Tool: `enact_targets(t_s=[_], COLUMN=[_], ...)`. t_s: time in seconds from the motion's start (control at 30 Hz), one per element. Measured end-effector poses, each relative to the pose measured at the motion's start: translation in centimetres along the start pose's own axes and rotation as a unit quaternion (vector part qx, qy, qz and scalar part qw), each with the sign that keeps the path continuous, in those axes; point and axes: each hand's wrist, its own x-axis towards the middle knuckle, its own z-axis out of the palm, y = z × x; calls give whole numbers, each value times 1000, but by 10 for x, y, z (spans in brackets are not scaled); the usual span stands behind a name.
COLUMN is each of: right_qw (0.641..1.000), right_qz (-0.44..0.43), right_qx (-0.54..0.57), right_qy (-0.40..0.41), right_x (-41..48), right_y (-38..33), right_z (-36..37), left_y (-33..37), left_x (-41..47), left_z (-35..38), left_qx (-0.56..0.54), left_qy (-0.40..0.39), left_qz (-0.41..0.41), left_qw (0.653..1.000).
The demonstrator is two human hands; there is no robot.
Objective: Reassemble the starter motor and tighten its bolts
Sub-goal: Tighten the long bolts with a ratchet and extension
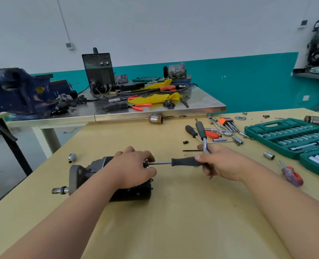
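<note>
bolt-tightening now: left hand, grip curled over the starter motor, lower centre-left on the surface; right hand, grip wrapped round the socket driver. next, i reckon: keep the socket seated and twist.

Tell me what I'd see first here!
Two hands meet in the middle of the pale yellow table: the left hand holds down a dark grey metal starter motor while the right hand grips a black-handled socket driver set against its end. At the right edge lies an open green plastic socket case.
</note>
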Motion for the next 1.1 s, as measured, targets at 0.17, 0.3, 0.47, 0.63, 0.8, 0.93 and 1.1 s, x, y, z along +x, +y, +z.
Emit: enact_targets(t_s=[0.17,0.3,0.47,0.63,0.8,0.93,1.1], right_qw=[999,1000,999,997,997,997,991], right_qz=[-10,-9,-11,-35,-7,-9,-13], right_qx=[-21,2,21,26,77,75,-88], right_qy=[43,15,23,64,4,27,99], right_x=[3,-1,-3,-5,-9,-9,-3], right_y=[-1,2,2,3,5,4,6], right_z=[6,4,7,10,10,10,17], left_y=[1,4,0,4,0,2,0], left_x=[-3,-4,-4,-4,-6,-5,-1], left_z=[-2,-3,-2,-3,-3,-4,-5], left_qx=[19,10,18,2,7,-13,-2], left_qy=[19,-19,12,-32,12,-21,-11], left_qz=[18,-15,9,-35,18,-25,-3], left_qw=[999,1000,1000,999,1000,999,1000])
